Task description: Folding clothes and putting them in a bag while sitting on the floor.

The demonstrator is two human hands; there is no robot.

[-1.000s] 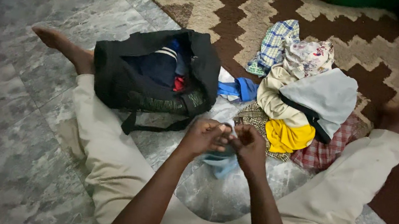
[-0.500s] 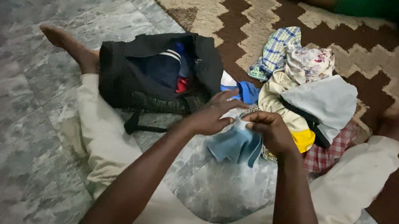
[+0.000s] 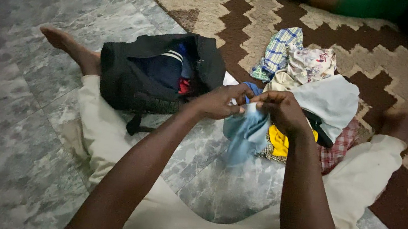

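Both hands are working at the centre of the view, raised above the floor between the person's spread legs. Left hand (image 3: 218, 102) is pinching the top edge of a light blue garment (image 3: 245, 132), fingers curled and closed on the fabric. Right hand (image 3: 281, 110) is pinching the same top edge just beside the left, fingertips nearly touching those of the left hand. From this shared grip the light blue garment is hanging down in loose folds, its lower end lying near the grey marbled floor tiles (image 3: 9, 118).

A black bag (image 3: 133, 85) is sitting on the tiles to the left of the hands, its top open and showing dark blue and red cloth inside. A clothes pile (image 3: 325, 97) is lying to the right of the hands, partly on a brown and beige zigzag rug (image 3: 230, 11). Within it, a pale grey piece is resting on top, a blue checked piece and a floral piece are lying at the far side, and yellow and red checked pieces are showing at the near side. Cream trousers (image 3: 361, 181) are covering both legs.
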